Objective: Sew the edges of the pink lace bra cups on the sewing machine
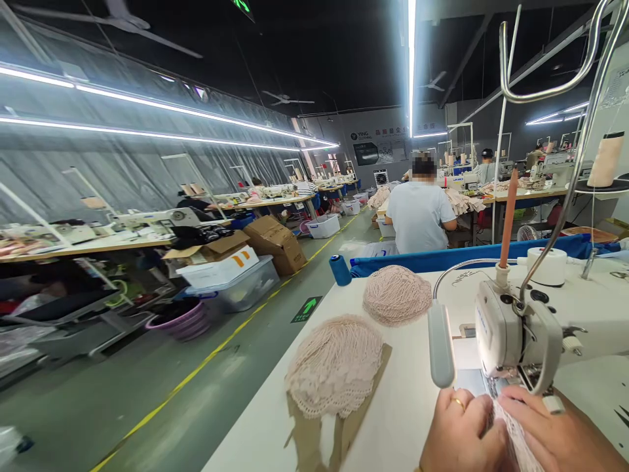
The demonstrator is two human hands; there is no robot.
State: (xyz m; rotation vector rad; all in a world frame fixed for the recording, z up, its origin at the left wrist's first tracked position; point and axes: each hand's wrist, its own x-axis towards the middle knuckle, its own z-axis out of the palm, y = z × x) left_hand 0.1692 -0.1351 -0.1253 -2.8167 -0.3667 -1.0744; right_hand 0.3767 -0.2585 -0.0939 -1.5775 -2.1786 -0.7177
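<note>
A strip of pale pink lace lies under the needle area of a white sewing machine. My left hand, with a ring on one finger, has its fingers curled against the lace's left side. From the right, my right hand grips the lace close to the presser foot, thumb and fingers pressed together. To the left on the white table rests a lace cup-shaped piece, on brown card. Behind it sits another rounded lace piece. The lace's lower end runs out of view.
A slim lamp hangs beside the machine head. A blue thread cone stands at the table's far left corner, near blue cloth. A person sits ahead, back turned. Boxes and bins line the aisle at left.
</note>
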